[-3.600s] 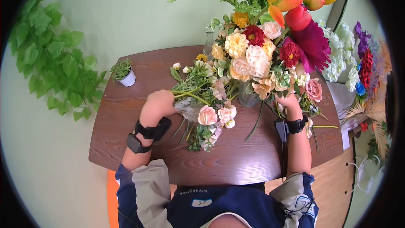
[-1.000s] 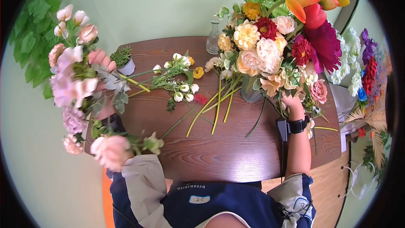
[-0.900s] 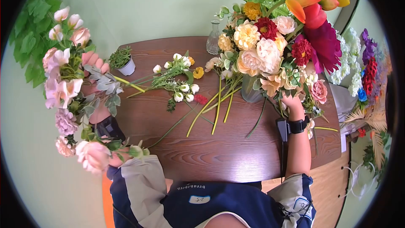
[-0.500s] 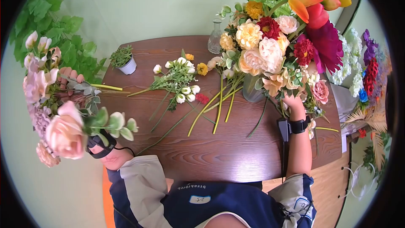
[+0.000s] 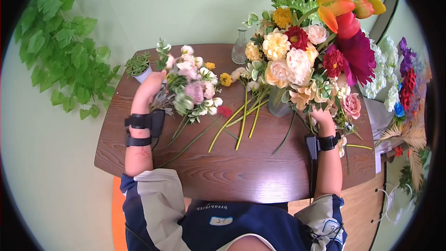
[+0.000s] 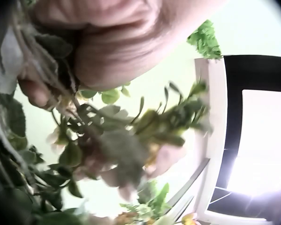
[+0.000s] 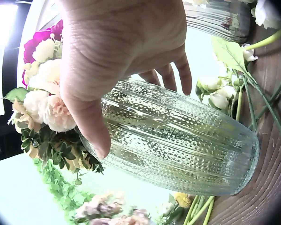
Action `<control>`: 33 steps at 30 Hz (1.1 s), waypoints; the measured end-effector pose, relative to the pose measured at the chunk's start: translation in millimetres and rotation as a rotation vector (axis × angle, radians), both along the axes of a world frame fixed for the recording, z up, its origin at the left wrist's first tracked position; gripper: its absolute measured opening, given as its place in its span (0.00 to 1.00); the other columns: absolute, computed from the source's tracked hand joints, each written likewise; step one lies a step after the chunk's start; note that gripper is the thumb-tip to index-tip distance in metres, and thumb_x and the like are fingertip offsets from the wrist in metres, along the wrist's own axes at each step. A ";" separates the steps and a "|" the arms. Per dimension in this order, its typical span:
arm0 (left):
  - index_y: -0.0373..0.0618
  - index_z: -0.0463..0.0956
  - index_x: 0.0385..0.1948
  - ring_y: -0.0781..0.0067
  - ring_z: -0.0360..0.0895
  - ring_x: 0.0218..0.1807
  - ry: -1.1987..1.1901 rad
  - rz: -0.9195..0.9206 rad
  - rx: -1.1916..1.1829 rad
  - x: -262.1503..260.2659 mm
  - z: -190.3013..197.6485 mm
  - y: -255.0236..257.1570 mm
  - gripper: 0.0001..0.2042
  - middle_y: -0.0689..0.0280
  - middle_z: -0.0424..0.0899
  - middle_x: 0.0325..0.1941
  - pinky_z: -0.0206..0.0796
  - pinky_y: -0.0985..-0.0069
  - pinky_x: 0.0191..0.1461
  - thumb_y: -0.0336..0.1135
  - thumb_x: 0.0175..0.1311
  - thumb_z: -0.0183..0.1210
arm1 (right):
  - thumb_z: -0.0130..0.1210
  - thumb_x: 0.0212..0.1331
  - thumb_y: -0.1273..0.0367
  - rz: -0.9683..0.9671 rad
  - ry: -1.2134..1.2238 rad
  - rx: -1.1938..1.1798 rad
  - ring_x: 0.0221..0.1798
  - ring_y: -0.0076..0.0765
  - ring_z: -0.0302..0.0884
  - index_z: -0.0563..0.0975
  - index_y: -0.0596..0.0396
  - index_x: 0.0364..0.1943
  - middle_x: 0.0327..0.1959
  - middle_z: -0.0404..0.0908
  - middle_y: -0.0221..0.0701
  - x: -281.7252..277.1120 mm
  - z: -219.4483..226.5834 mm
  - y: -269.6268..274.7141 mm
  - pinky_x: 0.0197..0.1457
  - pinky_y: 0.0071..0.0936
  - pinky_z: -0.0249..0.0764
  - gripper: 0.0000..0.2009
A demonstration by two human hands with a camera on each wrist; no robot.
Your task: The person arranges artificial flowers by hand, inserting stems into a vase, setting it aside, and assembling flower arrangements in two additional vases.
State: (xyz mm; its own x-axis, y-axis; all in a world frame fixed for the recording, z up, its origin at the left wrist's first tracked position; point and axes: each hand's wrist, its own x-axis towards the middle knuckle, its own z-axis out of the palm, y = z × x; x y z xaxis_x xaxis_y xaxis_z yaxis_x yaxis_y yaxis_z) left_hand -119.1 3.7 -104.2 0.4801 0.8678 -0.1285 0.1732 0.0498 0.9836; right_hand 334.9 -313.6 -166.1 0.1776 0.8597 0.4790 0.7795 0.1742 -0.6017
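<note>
Your left hand (image 5: 151,85) appears to be curled around the stems of a pink-and-mauve flower bunch (image 5: 195,92), though the blur and leaves hide how snug the hold is; your right hand (image 7: 124,54) is curved partway round the textured glass vase (image 7: 178,140), thumb on one side and fingers on the other. That vase stands on the right part of the desk (image 5: 223,176), packed with the big bouquet (image 5: 297,62), while the bunch is on the left, overlapping the white buds (image 5: 218,102) in the head view; whether they touch, you cannot tell. The step looks like handling the loose bunch while steadying the vase, so pinch where the stems gather, not at the petals, and move slowly enough that the heads don't swing. Give the potted succulent (image 5: 137,65) just beside that hand some room. Mind the buds: set any weight down stems first, clear of the red flower (image 5: 224,111) and the loose stems (image 5: 244,121), which could snag and drag. On the right, light, even pressure should do; the large blooms probably make the vase top-heavy, so avoid tugging sideways.
</note>
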 end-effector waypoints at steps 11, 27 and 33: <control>0.34 0.78 0.25 0.46 0.78 0.34 1.059 0.126 0.803 -12.3 39.5 -43.4 0.16 0.47 0.79 0.26 0.69 0.62 0.41 0.41 0.58 0.52 | 0.61 0.49 0.69 -0.028 0.066 -0.056 0.54 0.34 0.72 0.68 0.55 0.55 0.52 0.74 0.33 13.6 -14.1 0.7 0.58 0.30 0.66 0.25; 0.36 0.73 0.20 0.75 0.74 0.15 0.806 -0.719 0.396 35.8 56.4 -93.5 0.08 0.63 0.79 0.15 0.65 0.79 0.20 0.29 0.58 0.54 | 0.59 0.51 0.69 -0.119 0.131 -0.193 0.54 0.36 0.71 0.70 0.56 0.53 0.51 0.74 0.34 -18.0 22.1 -7.5 0.59 0.30 0.65 0.23; 0.36 0.73 0.24 0.78 0.75 0.17 0.453 -0.724 0.289 9.7 103.2 -104.6 0.07 0.64 0.79 0.18 0.65 0.82 0.20 0.29 0.62 0.52 | 0.59 0.50 0.71 0.015 0.004 0.013 0.53 0.36 0.71 0.70 0.56 0.52 0.51 0.74 0.34 1.8 -3.7 2.9 0.58 0.30 0.66 0.22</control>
State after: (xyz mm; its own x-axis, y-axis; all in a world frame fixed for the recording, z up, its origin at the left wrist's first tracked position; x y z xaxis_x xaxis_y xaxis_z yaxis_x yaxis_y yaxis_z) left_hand -109.3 -100.8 -0.9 0.8783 0.4002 -0.2617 0.4398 -0.4612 0.7707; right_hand 336.7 -310.7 -169.8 0.1668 0.8559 0.4895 0.7744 0.1937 -0.6024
